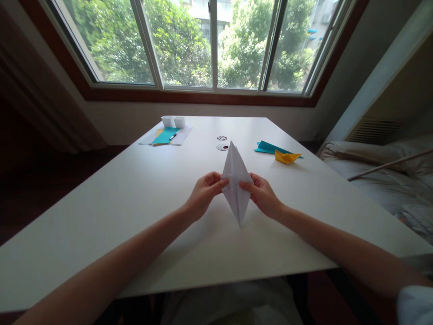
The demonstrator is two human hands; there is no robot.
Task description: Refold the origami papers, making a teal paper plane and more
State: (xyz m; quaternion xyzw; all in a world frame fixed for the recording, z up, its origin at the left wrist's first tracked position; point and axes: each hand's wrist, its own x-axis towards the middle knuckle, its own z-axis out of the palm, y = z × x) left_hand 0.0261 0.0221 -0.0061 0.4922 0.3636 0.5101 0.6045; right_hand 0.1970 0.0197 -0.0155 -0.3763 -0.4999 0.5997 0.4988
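Note:
Between my two hands a folded sheet of white paper point(236, 198) is held up in a tall diamond shape, with a crease down its middle. Its lower point is at or just above the table. My left hand point(206, 192) pinches the left corner, thumb on the near face and fingers behind. On the right corner my right hand point(264, 193) has the same grip, its thumb pressing near the centre crease. The fingertips behind the paper are hidden.
The white table point(135, 198) extends toward the window. An orange paper boat point(287, 157) and a folded teal paper piece point(270, 147) lie at right. At back left are teal paper point(166, 135), a pen point(174, 134) and white paper boxes point(173, 121). Two round discs point(222, 147) lie mid-table.

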